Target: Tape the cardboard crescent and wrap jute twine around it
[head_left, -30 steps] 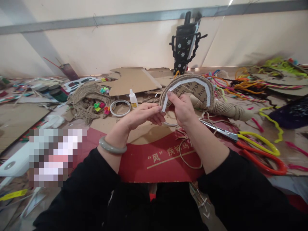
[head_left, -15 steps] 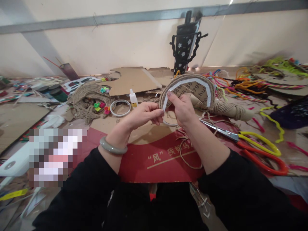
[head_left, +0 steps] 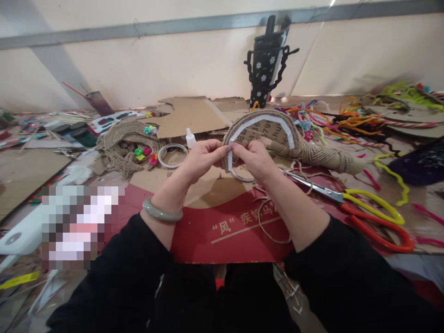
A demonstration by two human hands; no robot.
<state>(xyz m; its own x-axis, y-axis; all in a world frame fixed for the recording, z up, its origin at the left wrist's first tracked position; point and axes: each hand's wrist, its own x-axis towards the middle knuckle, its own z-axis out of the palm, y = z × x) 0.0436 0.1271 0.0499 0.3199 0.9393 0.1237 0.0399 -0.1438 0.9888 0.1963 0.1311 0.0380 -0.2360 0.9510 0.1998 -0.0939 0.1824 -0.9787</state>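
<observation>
Both hands hold up an arch-shaped cardboard piece, rimmed with wound twine and lined along its inner edge with white double-sided tape. My left hand is closed on the arch's left side, thumb pressed on the front near the tape. Right beside it, my right hand pinches the same stretch, its thumb nearly meeting the left one. Fingers behind the cardboard are hidden. Below and behind the right hand lies a roll of tape, partly covered. A roll of twine on a tube lies behind the right hand.
Scissors with yellow and red handles lie at the right. A glue bottle and another tape roll stand left of the hands. A twine starfish, a tumbler, colourful yarn and red-printed cardboard surround the work.
The arch has shifted slightly left and tilted. My right hand has slid down toward its lower left end, and my left hand has moved up to grip the edge beside it.
</observation>
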